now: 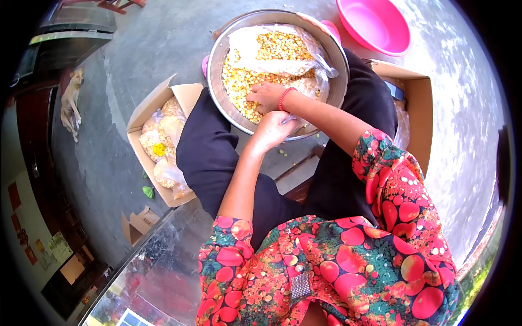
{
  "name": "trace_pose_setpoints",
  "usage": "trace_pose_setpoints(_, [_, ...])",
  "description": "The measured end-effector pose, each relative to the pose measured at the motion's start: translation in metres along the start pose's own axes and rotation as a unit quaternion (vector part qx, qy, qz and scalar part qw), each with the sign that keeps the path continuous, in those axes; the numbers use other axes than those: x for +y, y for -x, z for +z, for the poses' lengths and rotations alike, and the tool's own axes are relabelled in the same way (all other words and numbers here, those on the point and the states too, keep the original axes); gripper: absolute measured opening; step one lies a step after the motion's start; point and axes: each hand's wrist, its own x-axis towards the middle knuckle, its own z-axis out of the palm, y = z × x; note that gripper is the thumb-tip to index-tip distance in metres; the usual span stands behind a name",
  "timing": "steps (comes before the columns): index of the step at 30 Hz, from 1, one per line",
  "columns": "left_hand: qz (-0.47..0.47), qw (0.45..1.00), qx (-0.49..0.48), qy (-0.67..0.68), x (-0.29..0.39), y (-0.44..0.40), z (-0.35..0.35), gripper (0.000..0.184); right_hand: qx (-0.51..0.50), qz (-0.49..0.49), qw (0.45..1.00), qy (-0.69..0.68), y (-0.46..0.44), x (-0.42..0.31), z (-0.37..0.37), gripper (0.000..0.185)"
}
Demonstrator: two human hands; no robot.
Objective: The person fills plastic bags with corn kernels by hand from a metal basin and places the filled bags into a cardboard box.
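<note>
A wide metal basin [216,100] sits between my knees with loose yellow corn kernels [235,87] in it. My right hand [266,96], with a red bracelet at the wrist, is down in the kernels, fingers curled into them and the tips partly buried. Nearer to me, at the basin's front rim, my left hand [273,130] is closed on the edge of a clear plastic bag [295,124]; my right forearm hides part of this bag. Filled clear bags of corn [283,46] lie at the basin's far side.
On the left a cardboard box [142,117] holds several bags of pale grains [163,130]. Another open box [418,108] stands right of my leg. A pink tub [378,24] is at the back right. A dog [70,103] lies on the floor at far left.
</note>
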Motion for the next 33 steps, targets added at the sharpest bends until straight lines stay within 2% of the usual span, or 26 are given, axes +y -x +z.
trace_pose_setpoints(1, [-0.011, 1.0, -0.015, 0.006, -0.002, -0.001, -0.001, 0.025, -0.051, -0.001, 0.998, -0.035, -0.002, 0.001, -0.001, 0.03])
trace_pose_setpoints(3, [-0.023, 0.999, -0.031, 0.012, -0.007, -0.004, 0.002, 0.024, -0.055, 0.003, 0.997, -0.055, -0.005, 0.007, 0.005, 0.027])
trace_pose_setpoints(5, [0.02, 0.993, 0.036, 0.109, -0.013, -0.007, 0.006, 0.027, -0.007, 0.043, 0.986, -0.158, -0.008, 0.016, 0.011, 0.022])
trace_pose_setpoints(6, [0.019, 0.993, 0.034, 0.11, -0.012, -0.007, 0.006, 0.027, 0.046, 0.031, 0.977, -0.207, -0.011, 0.023, 0.01, 0.025])
trace_pose_setpoints(7, [0.018, 0.985, 0.05, 0.166, -0.012, -0.007, 0.005, 0.026, 0.074, 0.032, 0.952, -0.295, -0.012, 0.03, 0.009, 0.029])
trace_pose_setpoints(8, [0.017, 0.973, 0.066, 0.221, -0.011, -0.007, 0.003, 0.024, 0.039, 0.106, 0.9, -0.42, -0.011, 0.036, 0.011, 0.027])
trace_pose_setpoints(9, [0.017, 0.973, 0.065, 0.221, -0.009, -0.006, 0.002, 0.024, 0.004, 0.176, 0.827, -0.534, -0.005, 0.031, -0.008, 0.026])
trace_pose_setpoints(10, [0.018, 0.96, 0.112, 0.255, -0.005, -0.006, 0.001, 0.023, 0.004, 0.177, 0.827, -0.534, -0.002, 0.029, -0.021, 0.026])
trace_pose_setpoints(12, [0.007, 0.937, 0.171, 0.306, 0.0, -0.005, -0.004, 0.023, 0.006, 0.176, 0.727, -0.664, 0.006, 0.024, -0.044, 0.025])
trace_pose_setpoints(13, [-0.016, 0.939, 0.182, 0.29, 0.0, -0.002, -0.01, 0.024, -0.003, 0.121, 0.73, -0.673, 0.01, 0.024, -0.053, 0.021])
trace_pose_setpoints(15, [-0.002, 0.895, 0.239, 0.377, -0.002, -0.005, -0.012, 0.022, -0.022, 0.153, 0.721, -0.675, 0.017, 0.02, -0.07, 0.022])
trace_pose_setpoints(17, [-0.01, 0.894, 0.224, 0.388, -0.006, -0.005, -0.019, 0.025, 0.005, 0.175, 0.707, -0.686, 0.026, 0.009, -0.088, 0.021])
trace_pose_setpoints(19, [0.003, 0.857, 0.269, 0.439, -0.007, -0.006, -0.022, 0.027, -0.011, 0.117, 0.69, -0.714, 0.035, 0.004, -0.099, 0.018])
trace_pose_setpoints(21, [0.005, 0.863, 0.264, 0.432, -0.007, -0.005, -0.023, 0.025, -0.026, 0.113, 0.697, -0.708, 0.041, 0.003, -0.101, 0.017])
trace_pose_setpoints(23, [-0.016, 0.835, 0.309, 0.455, -0.004, -0.005, -0.023, 0.022, -0.069, -0.097, 0.811, -0.572, 0.041, 0.006, -0.091, 0.016])
trace_pose_setpoints(25, [0.005, 0.818, 0.307, 0.486, -0.004, -0.006, -0.022, 0.021, -0.091, -0.075, 0.823, -0.556, 0.045, 0.001, -0.092, 0.015])
trace_pose_setpoints(27, [0.006, 0.843, 0.296, 0.449, -0.005, -0.004, -0.026, 0.022, -0.091, -0.076, 0.845, -0.521, 0.043, 0.004, -0.09, 0.014])
trace_pose_setpoints(29, [-0.01, 0.839, 0.313, 0.445, 0.001, -0.002, -0.025, 0.023, -0.075, -0.05, 0.856, -0.509, 0.039, 0.008, -0.089, 0.015])
trace_pose_setpoints(31, [-0.027, 0.898, 0.239, 0.368, 0.006, 0.003, -0.027, 0.024, 0.065, 0.008, 0.889, -0.452, 0.032, 0.009, -0.088, 0.015])
trace_pose_setpoints(32, [-0.027, 0.898, 0.239, 0.368, 0.004, 0.002, -0.026, 0.024, 0.118, 0.047, 0.919, -0.373, 0.026, 0.01, -0.086, 0.016])
trace_pose_setpoints(33, [-0.023, 0.916, 0.203, 0.345, 0.002, -0.001, -0.023, 0.023, 0.118, 0.047, 0.919, -0.373, 0.019, 0.011, -0.082, 0.016])
